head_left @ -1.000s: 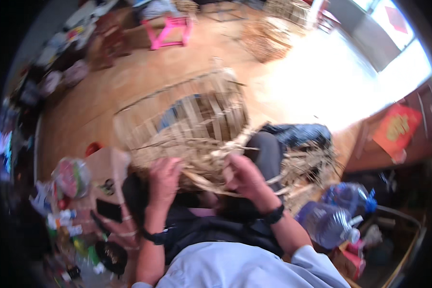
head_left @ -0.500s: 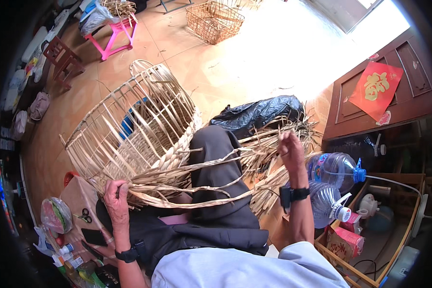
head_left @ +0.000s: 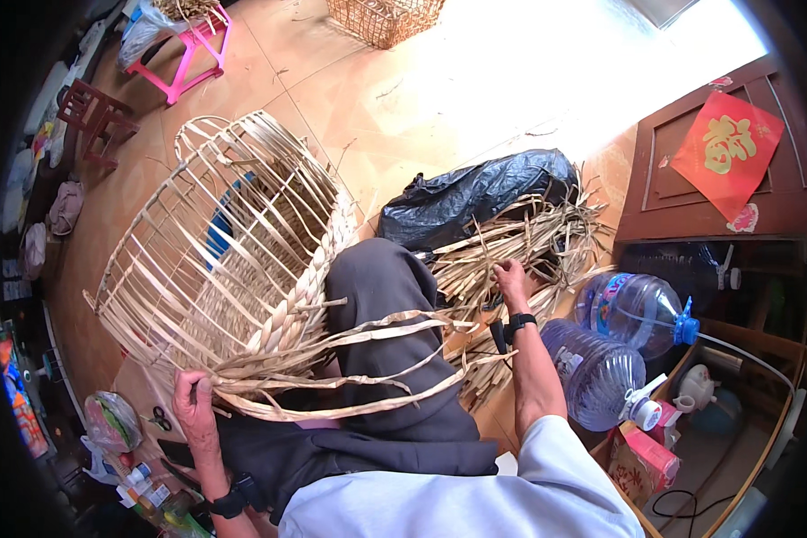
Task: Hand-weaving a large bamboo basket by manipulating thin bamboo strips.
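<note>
A large woven basket (head_left: 318,278) of pale dried stalks lies tilted on its side at my left, its thick braid facing my raised knee. My left hand (head_left: 195,403) is closed at the basket's near lower edge, thumb against fingers, where loose dried strands (head_left: 368,339) fan out to the right across my dark trousers. What exactly its fingers pinch is partly hidden. Over a pile of dried stalks (head_left: 475,269) on the floor, my right hand (head_left: 511,280) has its fingertips pinched together on a stalk. A blue thing (head_left: 219,235) shows through the basket's ribs.
A black plastic bag (head_left: 484,193) lies behind the pile. Two large clear bottles (head_left: 637,309) stand at the right, beside a wooden-framed cabinet (head_left: 785,394). A pink stool (head_left: 188,63), a small wooden chair (head_left: 99,117) and a wire basket (head_left: 386,22) are farther off. Scissors (head_left: 160,419) lie at the left.
My right hand has come left and down to the stalk pile, its fingers now pinched there. My left hand stays at the basket's edge. The whole view has shifted.
</note>
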A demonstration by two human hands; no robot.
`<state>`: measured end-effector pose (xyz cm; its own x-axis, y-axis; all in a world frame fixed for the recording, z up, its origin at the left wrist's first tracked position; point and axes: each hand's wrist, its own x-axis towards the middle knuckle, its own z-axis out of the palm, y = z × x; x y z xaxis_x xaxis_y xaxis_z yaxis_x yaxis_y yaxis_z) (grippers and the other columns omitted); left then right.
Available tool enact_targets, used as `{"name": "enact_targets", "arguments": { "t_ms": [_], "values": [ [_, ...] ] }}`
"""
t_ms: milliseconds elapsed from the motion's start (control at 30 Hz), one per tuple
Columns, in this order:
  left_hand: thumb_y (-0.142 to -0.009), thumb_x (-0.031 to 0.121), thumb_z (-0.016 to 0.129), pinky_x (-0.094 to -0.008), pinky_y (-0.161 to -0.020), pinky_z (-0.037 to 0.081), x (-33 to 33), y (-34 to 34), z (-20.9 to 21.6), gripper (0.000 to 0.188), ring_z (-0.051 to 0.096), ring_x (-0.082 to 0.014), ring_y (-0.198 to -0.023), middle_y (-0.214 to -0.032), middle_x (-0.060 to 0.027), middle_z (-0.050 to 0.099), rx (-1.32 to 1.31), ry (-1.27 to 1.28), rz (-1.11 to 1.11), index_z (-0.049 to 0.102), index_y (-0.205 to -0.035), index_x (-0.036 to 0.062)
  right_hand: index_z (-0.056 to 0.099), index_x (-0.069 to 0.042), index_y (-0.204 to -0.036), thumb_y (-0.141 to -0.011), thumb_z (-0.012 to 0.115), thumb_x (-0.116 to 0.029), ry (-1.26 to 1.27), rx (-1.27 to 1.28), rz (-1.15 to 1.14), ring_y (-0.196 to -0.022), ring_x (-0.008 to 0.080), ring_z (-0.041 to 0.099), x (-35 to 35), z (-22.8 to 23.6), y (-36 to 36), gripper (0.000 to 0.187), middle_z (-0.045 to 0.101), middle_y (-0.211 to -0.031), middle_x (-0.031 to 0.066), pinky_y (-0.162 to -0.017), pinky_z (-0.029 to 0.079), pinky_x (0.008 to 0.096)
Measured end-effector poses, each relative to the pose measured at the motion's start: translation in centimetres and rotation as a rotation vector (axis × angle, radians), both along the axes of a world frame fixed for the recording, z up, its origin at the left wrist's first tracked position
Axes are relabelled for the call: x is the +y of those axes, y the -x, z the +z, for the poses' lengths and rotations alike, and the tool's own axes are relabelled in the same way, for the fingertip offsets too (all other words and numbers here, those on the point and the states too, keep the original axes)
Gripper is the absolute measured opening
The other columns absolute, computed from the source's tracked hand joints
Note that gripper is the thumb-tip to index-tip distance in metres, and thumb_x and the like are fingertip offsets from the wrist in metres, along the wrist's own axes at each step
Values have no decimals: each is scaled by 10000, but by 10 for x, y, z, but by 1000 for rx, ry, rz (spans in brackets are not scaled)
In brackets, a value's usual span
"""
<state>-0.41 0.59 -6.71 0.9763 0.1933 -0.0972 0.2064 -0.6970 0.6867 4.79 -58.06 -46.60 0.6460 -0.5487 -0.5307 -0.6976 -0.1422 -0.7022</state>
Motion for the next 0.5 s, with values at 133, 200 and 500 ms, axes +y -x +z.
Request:
{"name": "enact_targets", "arguments": {
  "t_ms": [133, 200, 500],
  "values": [
    [-990, 185, 622, -270, -797, 406, -7, -3, 8, 188, 498, -153, -848, -891, -48, 529, 1, -6, -11, 577, -946, 8, 633, -19, -1132, -812, 766, -216, 557, 77, 274, -932, 344, 693, 12, 2, -10, 399, 710, -1021, 186, -823, 542, 433],
    [-989, 185, 621, -269, -781, 399, -10, -5, 9, 192, 490, -147, -831, -879, -46, 519, 5, -9, -17, 559, -928, 13, 633, -31, -1134, -818, 762, -226, 567, 30, 316, -979, 366, 670, 17, 12, -15, 393, 706, -1022, 192, -851, 527, 449],
    [-977, 171, 636, -271, -748, 386, -11, -8, 10, 180, 481, -151, -799, -857, -47, 519, -1, 37, -36, 554, -912, 23, 655, -71, -932, -840, 646, -129, 796, 159, 643, -902, 412, 674, 30, 12, -31, 109, 678, -953, 189, -749, 527, 526]
  ]
}}
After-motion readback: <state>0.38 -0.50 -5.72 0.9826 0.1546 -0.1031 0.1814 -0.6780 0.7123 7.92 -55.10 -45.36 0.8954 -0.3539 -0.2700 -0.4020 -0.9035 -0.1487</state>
